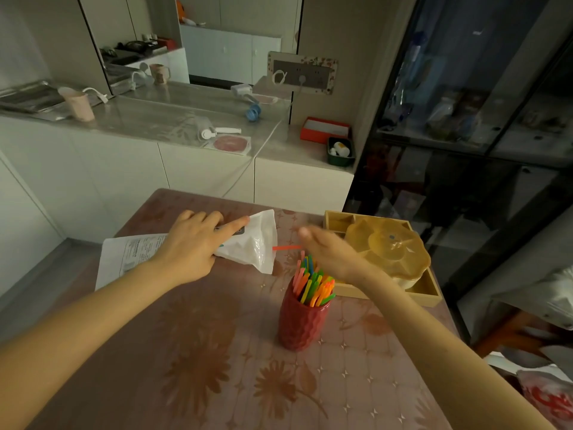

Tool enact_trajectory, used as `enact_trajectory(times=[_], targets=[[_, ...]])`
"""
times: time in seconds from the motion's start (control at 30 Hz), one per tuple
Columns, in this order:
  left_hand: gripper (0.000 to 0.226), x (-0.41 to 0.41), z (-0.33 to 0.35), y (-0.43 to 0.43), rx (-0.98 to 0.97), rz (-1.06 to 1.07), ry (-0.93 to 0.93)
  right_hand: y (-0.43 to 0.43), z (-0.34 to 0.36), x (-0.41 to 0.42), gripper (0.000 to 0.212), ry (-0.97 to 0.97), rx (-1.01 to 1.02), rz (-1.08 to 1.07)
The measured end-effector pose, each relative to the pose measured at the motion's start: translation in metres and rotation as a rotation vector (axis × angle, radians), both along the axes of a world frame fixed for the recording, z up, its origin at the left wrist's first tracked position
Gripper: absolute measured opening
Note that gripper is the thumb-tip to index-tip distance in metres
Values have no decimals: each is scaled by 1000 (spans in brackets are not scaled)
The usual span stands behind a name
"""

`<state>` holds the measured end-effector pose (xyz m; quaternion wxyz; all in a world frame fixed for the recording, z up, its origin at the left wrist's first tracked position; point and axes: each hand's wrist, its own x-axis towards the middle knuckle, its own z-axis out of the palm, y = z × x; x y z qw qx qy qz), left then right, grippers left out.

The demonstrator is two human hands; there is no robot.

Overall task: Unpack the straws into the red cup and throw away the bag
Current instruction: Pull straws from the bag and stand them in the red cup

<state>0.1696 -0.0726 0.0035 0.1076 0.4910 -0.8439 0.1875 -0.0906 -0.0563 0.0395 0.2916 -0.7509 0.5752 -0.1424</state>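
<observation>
Showing pink floral pattern, worktop (pixel 217 352) stands before white cabinets (pixel 124 175). Bag (pixel 254 243) lies sideways, mouth rightward, gripped by left hand (pixel 192 246); right hand (pixel 331 252) spread.

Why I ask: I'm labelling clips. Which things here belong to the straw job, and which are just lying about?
Job: bag, gripped by left hand; loose red straw beside its mouth; red cup holding straws; open right hand.
Lying about: wooden tray with amber lidded dish; pink cup, red box on counter.
</observation>
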Motion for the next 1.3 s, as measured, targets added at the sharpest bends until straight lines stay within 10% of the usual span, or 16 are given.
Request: enact_trajectory(times=[0.37, 0.7, 0.93, 1.3], targets=[[99, -5, 52, -1, -153, -145, -8, 26, 10, 13, 25, -247, -428, -66], [92, 21, 22, 6, -118, -135, 206, 46, 56, -79, 29, -1186, -458, -590], [52, 6, -16, 25, -5, -222, 390, 49, 62, -82, 19, -635, -860, -523], [82, -14, -28, 40, 227, -112, 648, 17, 3, -37, 24, 219, -508, -6]])
